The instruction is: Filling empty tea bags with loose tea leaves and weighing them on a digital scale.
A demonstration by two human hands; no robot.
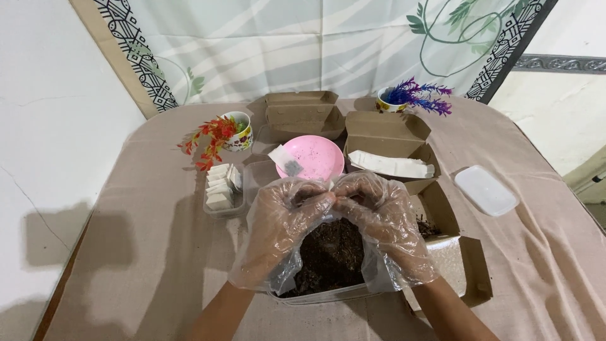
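Head view looks down on a clear tub of dark soil [328, 259] at the near edge of the surface, with both gloved hands meeting just above it. Left hand [281, 230] and right hand [385, 221] pinch together over something small between the fingertips; what it is I cannot tell. Crumbs could well drop outside the tub onto the cloth, since the loose plastic gloves bag and catch. Just right sits an open brown cardboard box [442, 215] holding some soil. Beyond lie a pink plate [319, 155], a small tray of white sachets [222, 189], a long white packet [391, 165] and, toward the right edge, a white rectangular lid [486, 189].
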